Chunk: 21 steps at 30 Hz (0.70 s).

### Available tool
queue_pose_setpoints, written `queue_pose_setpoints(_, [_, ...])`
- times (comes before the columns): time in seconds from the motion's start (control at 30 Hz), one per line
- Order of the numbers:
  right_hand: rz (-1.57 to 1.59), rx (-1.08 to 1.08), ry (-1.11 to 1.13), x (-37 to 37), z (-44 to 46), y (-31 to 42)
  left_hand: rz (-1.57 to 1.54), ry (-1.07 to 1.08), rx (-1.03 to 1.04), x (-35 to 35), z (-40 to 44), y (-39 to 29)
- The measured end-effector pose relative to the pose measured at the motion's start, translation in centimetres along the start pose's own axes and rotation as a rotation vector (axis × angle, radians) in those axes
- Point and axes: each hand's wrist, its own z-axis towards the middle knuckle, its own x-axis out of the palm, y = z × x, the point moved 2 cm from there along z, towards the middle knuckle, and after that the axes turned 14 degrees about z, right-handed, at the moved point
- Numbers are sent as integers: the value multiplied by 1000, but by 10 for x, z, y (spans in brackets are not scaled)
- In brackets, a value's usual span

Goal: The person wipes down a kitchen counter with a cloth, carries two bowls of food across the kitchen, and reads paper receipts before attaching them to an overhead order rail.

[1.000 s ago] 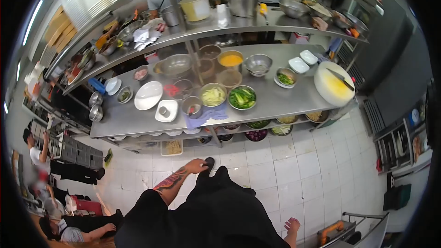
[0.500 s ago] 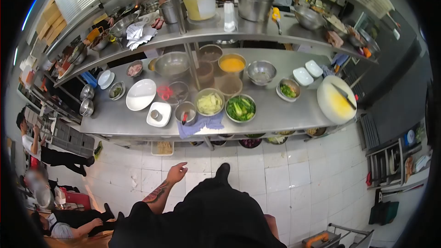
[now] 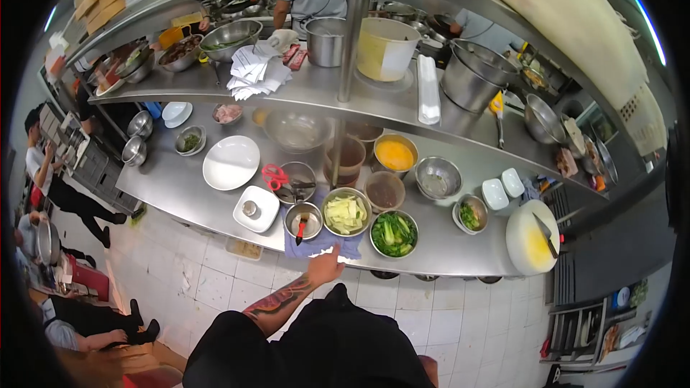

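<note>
My left hand [image 3: 325,267], at the end of a tattooed forearm, is at the front edge of the steel table. Its forefinger reaches the blue cloth [image 3: 351,247]; I cannot tell whether it presses on it. The fingers look loosely stretched, with nothing visible in them. Just beyond stand a metal bowl of pale cut vegetables [image 3: 345,214] and a small pot [image 3: 302,221] with a red-handled brush [image 3: 300,228] in it. To the right is a bowl of leafy greens [image 3: 394,234]. Only a bit of my right arm [image 3: 429,370] shows beside my body; that hand is out of view.
The steel shelf [image 3: 316,90] above the table carries pots, bowls and papers. A white round board [image 3: 521,244] with a knife [image 3: 545,236] lies at the right end. White plates [image 3: 231,163] and red scissors [image 3: 273,177] are at left. Other people stand behind the shelf and at far left.
My left hand has moved forward and right, from over the floor to the cloth at the table edge. My view has come closer to the table and turned.
</note>
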Motion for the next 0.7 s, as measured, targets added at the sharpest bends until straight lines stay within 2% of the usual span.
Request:
queue_pose_setpoints(0.07, [109,136,91,-6,0,21,-48,-91,30,6,2,-3])
queue_pose_setpoints(0.13, [182,271,140,-15,9,29,-110,-88,-13,-5,0,-6])
queue_pose_setpoints(0.27, [262,427,176,-51,43,22,-168,-165,-211,-18,2,-15])
queue_pose_setpoints(0.33, [411,604,122,-77,69,8,-176,-196,-264,-19,5,-19])
queue_pose_setpoints(0.4, [688,867,-45,-101,97,-4,-132,-209,-348,-6,15,-23])
queue_pose_setpoints(0.43, [768,899,-117,-114,111,-7,-134,-209,-354,4,20,-25])
queue_pose_setpoints(0.47, [879,827,-198,-130,125,-9,-127,-240,-403,13,25,-24])
queue_pose_setpoints(0.53, [803,745,-216,-163,150,16,-117,-282,-455,21,30,-26])
queue_pose_setpoints(0.63, [795,668,-182,-181,176,0,-165,-336,-533,26,26,-34])
queue_pose_setpoints(0.7, [816,668,-111,-183,181,-16,-123,-488,-458,26,15,-44])
